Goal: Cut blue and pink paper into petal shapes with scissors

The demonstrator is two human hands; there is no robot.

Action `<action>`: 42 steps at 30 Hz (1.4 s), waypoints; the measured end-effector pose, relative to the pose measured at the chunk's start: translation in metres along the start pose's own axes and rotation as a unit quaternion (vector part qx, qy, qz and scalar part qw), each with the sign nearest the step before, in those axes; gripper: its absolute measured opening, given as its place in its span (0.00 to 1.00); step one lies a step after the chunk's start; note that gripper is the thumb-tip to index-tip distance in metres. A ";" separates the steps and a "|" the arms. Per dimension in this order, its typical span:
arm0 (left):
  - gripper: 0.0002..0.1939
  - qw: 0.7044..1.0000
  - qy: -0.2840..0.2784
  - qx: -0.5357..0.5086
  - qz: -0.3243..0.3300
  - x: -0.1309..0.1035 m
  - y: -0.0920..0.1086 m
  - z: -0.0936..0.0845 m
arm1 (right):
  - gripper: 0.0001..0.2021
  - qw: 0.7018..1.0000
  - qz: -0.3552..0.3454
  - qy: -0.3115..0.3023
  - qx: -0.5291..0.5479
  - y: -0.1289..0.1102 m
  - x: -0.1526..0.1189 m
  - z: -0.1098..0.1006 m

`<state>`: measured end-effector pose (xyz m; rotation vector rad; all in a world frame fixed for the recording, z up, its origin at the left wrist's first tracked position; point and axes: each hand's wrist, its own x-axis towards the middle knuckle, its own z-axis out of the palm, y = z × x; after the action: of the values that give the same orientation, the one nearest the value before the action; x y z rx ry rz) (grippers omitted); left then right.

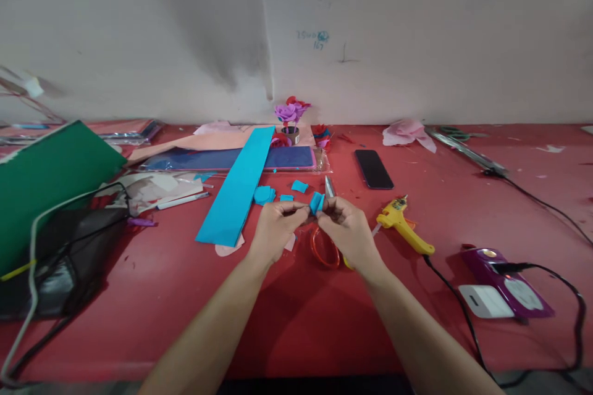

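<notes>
Between my fingertips is a small curled piece of blue paper (pixel 316 203). My left hand (pixel 280 220) pinches its left edge, and my right hand (pixel 346 222) pinches the right one. Beneath my hands lie scissors with red-orange handles (pixel 325 251), partly covered by my right hand; their blade points away from me. Just beyond my left hand are a small stack of blue paper pieces (pixel 264 195) and a loose blue piece (pixel 299 186). A long blue paper strip (pixel 238 191) slants across the table on the left.
To the right lie a yellow glue gun (pixel 402 226) with its cord, a black phone (pixel 373 168) and a purple power outlet box (pixel 507 284) with a white plug. A small pot of paper flowers (pixel 291 117) stands near the wall. Green sheets (pixel 50 185) and cables crowd the left.
</notes>
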<state>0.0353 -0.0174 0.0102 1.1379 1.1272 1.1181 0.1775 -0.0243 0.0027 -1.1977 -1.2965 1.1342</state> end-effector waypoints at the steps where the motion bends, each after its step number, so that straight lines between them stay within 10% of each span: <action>1: 0.08 1.000 -0.001 0.017 0.005 0.000 0.000 0.000 | 0.03 1.000 -0.011 0.002 -0.024 -0.001 -0.001 0.000; 19: 0.06 0.997 0.021 0.067 0.013 -0.001 0.005 0.001 | 0.02 0.999 -0.013 -0.010 -0.042 -0.002 0.000 -0.001; 37: 0.07 0.992 0.000 -0.119 -0.030 0.002 -0.002 0.005 | 0.02 1.000 0.000 -0.026 0.017 -0.002 0.003 -0.005; 42: 0.07 0.959 -0.019 -0.244 -0.141 0.005 -0.004 0.007 | 0.02 0.997 0.004 -0.061 0.039 -0.002 0.000 -0.005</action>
<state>0.0426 -0.0135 0.0065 0.5902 0.8802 1.0646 0.1824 -0.0241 0.0052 -1.0926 -1.3275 1.2690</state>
